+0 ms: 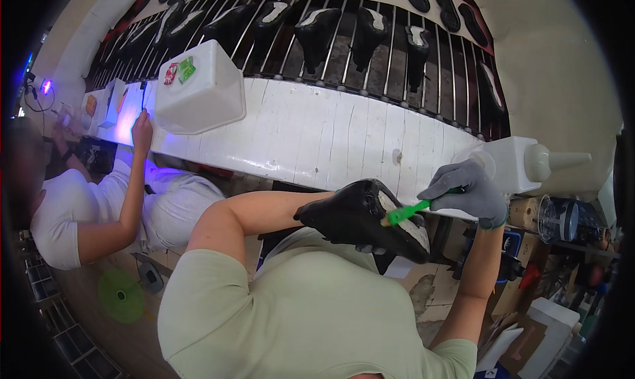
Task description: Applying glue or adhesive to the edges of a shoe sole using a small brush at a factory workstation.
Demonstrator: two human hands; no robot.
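A black shoe upper (pixel 340 213), its pale underside turned up and to the right, is held in front of my chest. My left hand (pixel 370 249) is closed round it from below; only a bit of the grey glove shows, and the rest is hidden behind the shoe. In a grey glove, my right hand (pixel 468 188) grips a green-handled brush (pixel 409 213). The brush's bristle end touches, or nearly touches, the pale underside near its black edge.
A white bench (pixel 317 131) runs ahead of me. Beyond it, several black shoes (pixel 316 35) lie on a metal roller rack (pixel 390 55), with soles (pixel 448 12) behind. A white tub (pixel 198 91) stands left, a white jug-like container (pixel 509 161) right. A co-worker (pixel 126 207) sits at left.
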